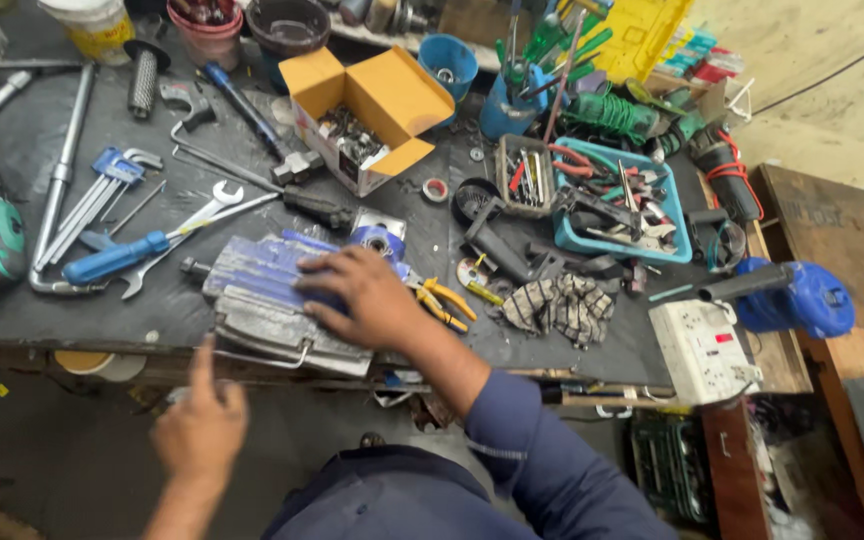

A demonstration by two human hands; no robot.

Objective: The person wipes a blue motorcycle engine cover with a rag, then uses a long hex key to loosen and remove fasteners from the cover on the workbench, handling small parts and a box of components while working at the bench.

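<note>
A worn blue power tool with a grey metal base plate [262, 300] lies near the front edge of the dark workbench [32, 310]. My right hand [362, 298] rests flat on top of its blue body, fingers spread toward the left. My left hand [200, 425] hovers below the bench edge in front of the tool, index finger pointing up, holding nothing. Yellow-handled pliers [444, 302] lie just right of my right hand.
An open orange cardboard box [372, 115] of small parts sits behind the tool. Wrenches and a blue-handled screwdriver [117, 258] lie left. A teal tray of tools [617, 205], a checked rag [560, 305], a white power strip [702, 350] and a blue blower [797, 295] crowd the right.
</note>
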